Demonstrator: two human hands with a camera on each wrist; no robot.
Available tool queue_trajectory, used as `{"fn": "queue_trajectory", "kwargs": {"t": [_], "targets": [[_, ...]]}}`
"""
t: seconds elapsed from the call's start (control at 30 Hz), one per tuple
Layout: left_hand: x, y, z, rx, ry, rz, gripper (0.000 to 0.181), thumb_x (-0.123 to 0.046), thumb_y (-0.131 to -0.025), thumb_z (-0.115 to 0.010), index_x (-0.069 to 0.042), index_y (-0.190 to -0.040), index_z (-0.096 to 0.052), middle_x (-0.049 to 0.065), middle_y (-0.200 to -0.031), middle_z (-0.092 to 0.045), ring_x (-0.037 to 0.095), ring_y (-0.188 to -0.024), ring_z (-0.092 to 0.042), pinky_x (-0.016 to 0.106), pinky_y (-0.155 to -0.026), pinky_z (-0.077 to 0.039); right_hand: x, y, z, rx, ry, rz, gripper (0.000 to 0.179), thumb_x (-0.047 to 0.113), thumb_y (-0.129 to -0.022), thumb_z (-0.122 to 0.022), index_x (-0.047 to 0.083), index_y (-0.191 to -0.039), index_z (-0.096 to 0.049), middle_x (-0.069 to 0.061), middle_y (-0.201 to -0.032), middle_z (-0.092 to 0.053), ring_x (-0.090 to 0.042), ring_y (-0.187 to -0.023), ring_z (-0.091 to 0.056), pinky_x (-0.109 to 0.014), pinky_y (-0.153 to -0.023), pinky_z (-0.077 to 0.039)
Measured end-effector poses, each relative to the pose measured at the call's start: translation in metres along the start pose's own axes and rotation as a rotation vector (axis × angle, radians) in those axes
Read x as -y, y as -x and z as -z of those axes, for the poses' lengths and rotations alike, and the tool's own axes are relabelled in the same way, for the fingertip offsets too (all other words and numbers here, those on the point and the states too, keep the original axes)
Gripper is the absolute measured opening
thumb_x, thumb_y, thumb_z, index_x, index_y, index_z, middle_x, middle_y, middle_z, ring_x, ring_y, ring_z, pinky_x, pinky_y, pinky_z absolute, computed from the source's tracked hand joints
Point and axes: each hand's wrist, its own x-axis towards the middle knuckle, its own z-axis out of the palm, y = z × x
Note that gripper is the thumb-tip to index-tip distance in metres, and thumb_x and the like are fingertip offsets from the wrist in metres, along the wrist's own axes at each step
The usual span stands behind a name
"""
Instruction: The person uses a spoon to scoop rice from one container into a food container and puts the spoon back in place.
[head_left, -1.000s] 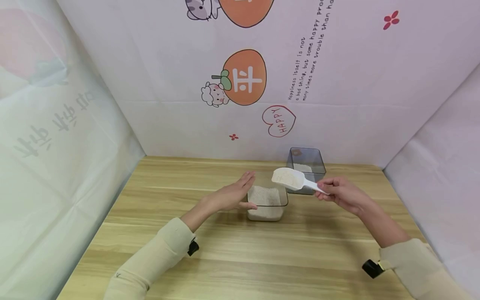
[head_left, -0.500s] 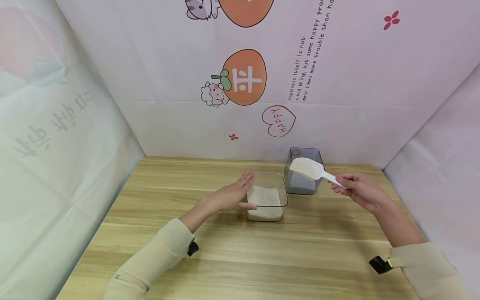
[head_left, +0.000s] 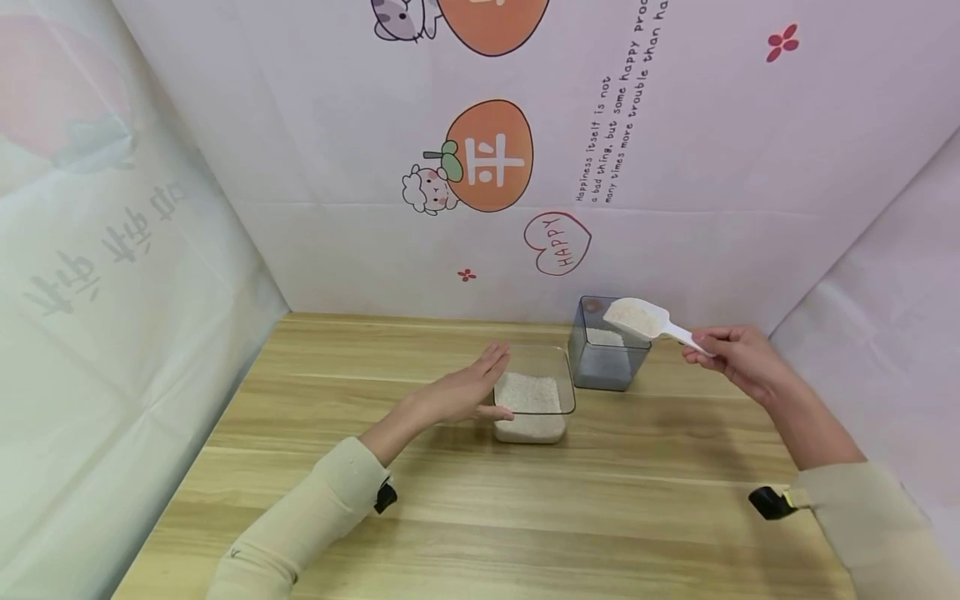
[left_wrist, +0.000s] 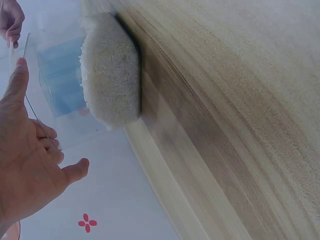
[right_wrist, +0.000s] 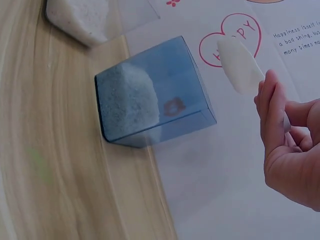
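My right hand (head_left: 738,360) grips the handle of a white scoop (head_left: 639,319), which is heaped with rice (head_left: 630,317). In the head view the scoop overlaps the top right of a blue-tinted clear box (head_left: 602,367) that is partly filled with rice. The right wrist view shows the scoop (right_wrist: 239,64) above the level of the blue box (right_wrist: 155,95). My left hand (head_left: 468,390) lies against the left side of a clear box (head_left: 531,427), fingers straight and thumb apart at the front rim. Rice (left_wrist: 112,70) fills the lower part of that clear box.
The two boxes stand side by side toward the back of a wood-grain table (head_left: 465,517). A white printed cloth (head_left: 337,250) rises behind the table, with further cloth at both sides. Black wrist cameras sit near both sleeve cuffs.
My right hand has carried the filled scoop from above the clear box rightward and back, to the blue box. The left hand has stayed at the clear box.
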Motion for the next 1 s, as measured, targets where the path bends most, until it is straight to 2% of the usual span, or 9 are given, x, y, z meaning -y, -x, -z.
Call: {"fn": "queue_trajectory", "kwargs": {"t": [0.2, 0.3, 0.4, 0.53, 0.63, 0.73, 1.0], "targets": [[0.000, 0.001, 0.000, 0.010, -0.003, 0.009, 0.104, -0.065, -0.093, -0.050, -0.006, -0.160, 0.002, 0.004, -0.168, 0.016, 0.023, -0.157, 0.008, 0.039, -0.124, -0.025, 0.007, -0.010, 0.000, -0.055, 0.103, -0.014, 0.031, 0.004, -0.103, -0.048, 0.014, -0.088, -0.074, -0.006, -0.084, -0.075, -0.010, -0.079, -0.075, -0.014, -0.076, -0.057], [-0.001, 0.002, 0.001, 0.020, 0.002, 0.016, 0.104, -0.066, -0.093, -0.049, -0.009, -0.160, 0.005, 0.002, -0.167, 0.018, 0.020, -0.156, 0.010, 0.039, -0.125, -0.023, 0.010, -0.014, -0.004, -0.094, 0.207, -0.021, 0.027, 0.005, -0.103, -0.049, 0.014, -0.090, -0.071, -0.002, -0.086, -0.073, -0.008, -0.078, -0.075, -0.015, -0.076, -0.057], [-0.002, 0.003, 0.001, 0.019, 0.002, 0.017, 0.104, -0.066, -0.093, -0.050, -0.009, -0.160, 0.005, 0.002, -0.167, 0.017, 0.019, -0.156, 0.011, 0.038, -0.125, -0.023, 0.011, -0.019, -0.009, -0.141, 0.357, -0.025, 0.017, 0.006, -0.103, -0.049, 0.001, -0.106, -0.065, 0.003, -0.085, -0.070, -0.003, -0.076, -0.073, -0.015, -0.076, -0.057], [-0.002, 0.003, 0.001, 0.013, 0.005, 0.013, 0.103, -0.064, -0.094, -0.051, -0.008, -0.160, 0.003, 0.003, -0.168, 0.016, 0.021, -0.156, 0.009, 0.039, -0.125, -0.023, 0.011, -0.025, -0.016, -0.174, 0.489, -0.021, 0.041, 0.006, -0.104, -0.047, -0.025, -0.130, -0.043, 0.008, -0.078, -0.071, 0.001, -0.071, -0.071, -0.013, -0.073, -0.057], [-0.003, 0.003, 0.002, 0.011, 0.009, 0.005, 0.102, -0.061, -0.095, -0.053, -0.007, -0.160, 0.003, 0.005, -0.168, 0.015, 0.024, -0.157, 0.007, 0.040, -0.124, -0.024, 0.010, -0.027, -0.019, -0.182, 0.508, -0.014, 0.048, 0.005, -0.104, -0.046, -0.031, -0.134, -0.034, 0.009, -0.074, -0.071, 0.002, -0.068, -0.071, -0.013, -0.071, -0.057], [-0.004, 0.002, 0.002, 0.011, 0.010, -0.002, 0.101, -0.059, -0.095, -0.054, -0.006, -0.160, 0.002, 0.005, -0.168, 0.014, 0.027, -0.157, 0.006, 0.040, -0.124, -0.025, 0.010, -0.028, -0.022, -0.194, 0.531, -0.006, 0.048, 0.005, -0.104, -0.046, -0.031, -0.133, -0.035, 0.010, -0.072, -0.071, 0.002, -0.067, -0.070, -0.013, -0.070, -0.057], [-0.001, 0.001, 0.002, 0.008, 0.008, 0.003, 0.102, -0.060, -0.095, -0.054, -0.007, -0.160, 0.003, 0.003, -0.168, 0.016, 0.025, -0.157, 0.007, 0.039, -0.125, -0.022, 0.016, -0.029, -0.031, -0.229, 0.691, 0.003, 0.045, 0.009, -0.105, -0.045, -0.028, -0.130, -0.044, 0.011, -0.074, -0.071, 0.003, -0.067, -0.071, -0.014, -0.069, -0.058]]}}
